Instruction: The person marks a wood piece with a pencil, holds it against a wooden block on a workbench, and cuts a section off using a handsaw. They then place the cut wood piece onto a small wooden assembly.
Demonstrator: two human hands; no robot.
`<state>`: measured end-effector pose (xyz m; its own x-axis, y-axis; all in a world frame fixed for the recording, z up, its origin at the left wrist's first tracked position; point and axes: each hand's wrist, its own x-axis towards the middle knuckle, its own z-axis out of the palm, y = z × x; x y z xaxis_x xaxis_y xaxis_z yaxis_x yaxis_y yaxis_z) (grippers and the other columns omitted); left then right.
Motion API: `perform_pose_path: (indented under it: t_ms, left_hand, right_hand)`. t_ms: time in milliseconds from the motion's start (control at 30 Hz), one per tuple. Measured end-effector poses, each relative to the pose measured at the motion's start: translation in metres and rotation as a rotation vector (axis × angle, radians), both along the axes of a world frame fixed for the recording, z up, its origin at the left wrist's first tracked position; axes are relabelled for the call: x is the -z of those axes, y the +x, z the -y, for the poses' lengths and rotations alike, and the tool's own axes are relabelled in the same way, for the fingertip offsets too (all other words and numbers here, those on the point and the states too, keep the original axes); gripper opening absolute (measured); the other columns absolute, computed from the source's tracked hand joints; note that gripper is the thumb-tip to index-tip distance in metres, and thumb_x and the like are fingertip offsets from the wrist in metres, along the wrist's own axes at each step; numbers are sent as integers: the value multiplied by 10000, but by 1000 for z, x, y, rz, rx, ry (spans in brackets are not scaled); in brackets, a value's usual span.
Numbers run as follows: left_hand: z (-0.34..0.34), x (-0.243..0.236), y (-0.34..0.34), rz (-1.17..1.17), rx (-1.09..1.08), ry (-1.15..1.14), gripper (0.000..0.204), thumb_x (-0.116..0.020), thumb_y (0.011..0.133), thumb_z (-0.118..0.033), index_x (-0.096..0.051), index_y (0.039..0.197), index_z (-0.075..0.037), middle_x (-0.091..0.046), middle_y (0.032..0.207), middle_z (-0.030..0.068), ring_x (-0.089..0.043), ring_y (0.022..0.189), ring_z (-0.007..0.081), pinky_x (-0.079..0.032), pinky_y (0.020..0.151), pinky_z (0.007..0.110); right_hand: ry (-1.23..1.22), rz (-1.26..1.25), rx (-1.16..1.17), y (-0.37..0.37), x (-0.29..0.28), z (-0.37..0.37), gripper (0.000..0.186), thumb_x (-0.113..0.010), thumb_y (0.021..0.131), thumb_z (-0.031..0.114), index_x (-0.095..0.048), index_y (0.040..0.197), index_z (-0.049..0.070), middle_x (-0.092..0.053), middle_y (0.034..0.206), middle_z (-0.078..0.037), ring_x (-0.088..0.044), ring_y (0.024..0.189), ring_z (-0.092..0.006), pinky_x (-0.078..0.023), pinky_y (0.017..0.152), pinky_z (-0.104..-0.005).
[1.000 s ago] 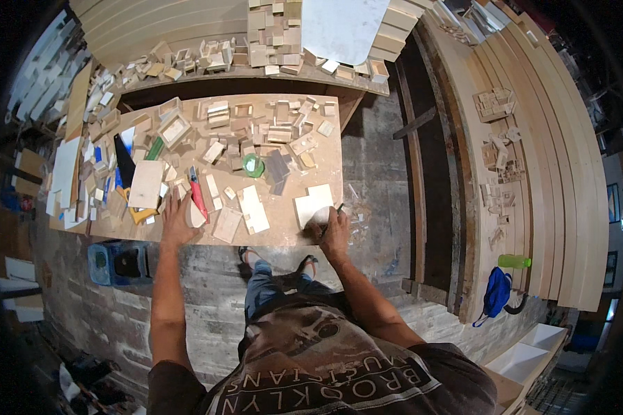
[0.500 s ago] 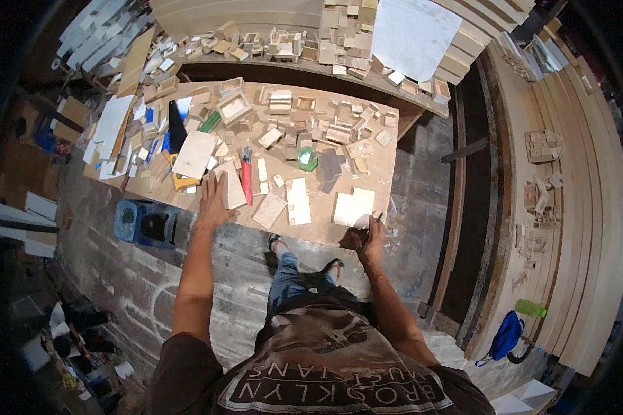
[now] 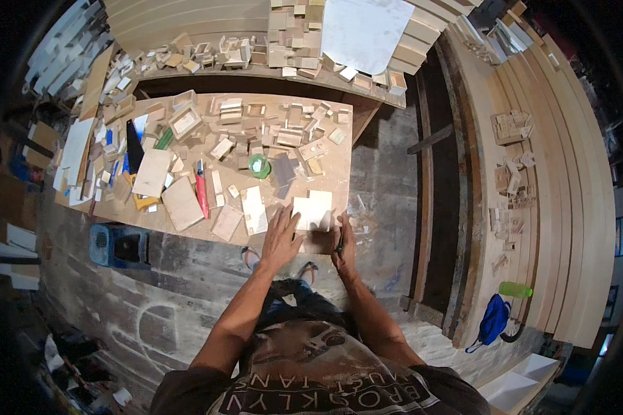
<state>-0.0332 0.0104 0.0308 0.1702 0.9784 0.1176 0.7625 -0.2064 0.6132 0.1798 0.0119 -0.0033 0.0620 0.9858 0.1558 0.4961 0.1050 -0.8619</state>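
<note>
My left hand (image 3: 282, 237) lies at the left edge of a pale, notched wooden board (image 3: 313, 209) near the table's front right corner. Its fingers are stretched out, and their tips reach the board's edge. At the board's right side is my right hand (image 3: 345, 243), closed on a dark slim stick (image 3: 340, 241) that looks like a pen. Left of the board lies another pale wooden piece (image 3: 254, 209) with small notches, and beside that a flat wooden block (image 3: 227, 222). A wider wooden panel (image 3: 183, 203) rests farther left, next to a red-handled tool (image 3: 201, 194).
Small wooden boxes and offcuts cover the back of the worktable (image 3: 208, 235). A green round container (image 3: 259, 166) stands mid-table, with a black-bladed saw (image 3: 134, 146) at left. A blue stool (image 3: 118, 245) is on the floor. Stacked planks (image 3: 567, 207) line the right side.
My left hand has left the wooden panel and come right to the notched board. My right hand stays by the board's right side. The view has shifted right.
</note>
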Motion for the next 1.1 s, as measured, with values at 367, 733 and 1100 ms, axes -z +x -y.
perform_pose_path:
  t_ms: [367,733,1100]
  left_hand:
    - [-33,15,14,-179,61,-48,682,-757,816,-356,-521,1348,0,-298,1618,208,-244,1523,384,-265,1192,544]
    - [-34,19,14,-199,48,-23,783,-720,802,-384,-491,1476,-55,-250,1671,151,-227,1552,296,-228,1247,485]
    - [-38,17,14,-243,52,-96,847,-747,760,-393,-471,1500,-88,-191,1693,97,-174,1568,244,-188,1283,437]
  right_hand:
    - [-222,-461,20,-10,-20,-27,386,-600,1042,284,-658,1236,-44,-716,933,-113,-679,852,-177,-544,778,-329]
    - [-285,-661,133,-24,-5,-58,165,-695,971,129,-691,1060,-10,-682,818,-30,-612,731,-83,-497,654,-252]
    - [-54,-376,156,-33,29,-25,164,-673,965,167,-640,980,8,-670,815,-69,-596,750,-99,-507,686,-289]
